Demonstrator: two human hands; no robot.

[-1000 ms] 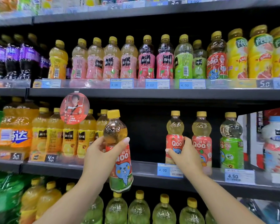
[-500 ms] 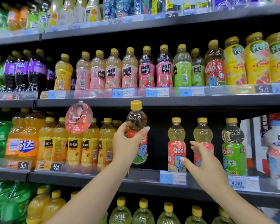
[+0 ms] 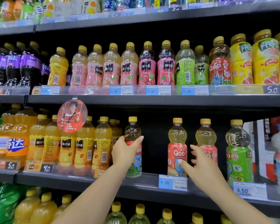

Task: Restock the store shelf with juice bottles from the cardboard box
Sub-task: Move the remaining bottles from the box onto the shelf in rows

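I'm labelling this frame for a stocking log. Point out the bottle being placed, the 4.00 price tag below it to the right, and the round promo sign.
Bottle in left hand [image 3: 133,131]: head view, clear shoulder above the label.
4.00 price tag [image 3: 172,182]: head view, middle of tag.
Round promo sign [image 3: 72,115]: head view, centre of disc.

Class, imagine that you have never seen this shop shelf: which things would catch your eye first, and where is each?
First, the left hand gripping a Qoo bottle on the middle shelf, beside the orange juice bottles. Next, the right hand reaching open towards two red-labelled Qoo bottles. Above left hangs a round red promotional tag.
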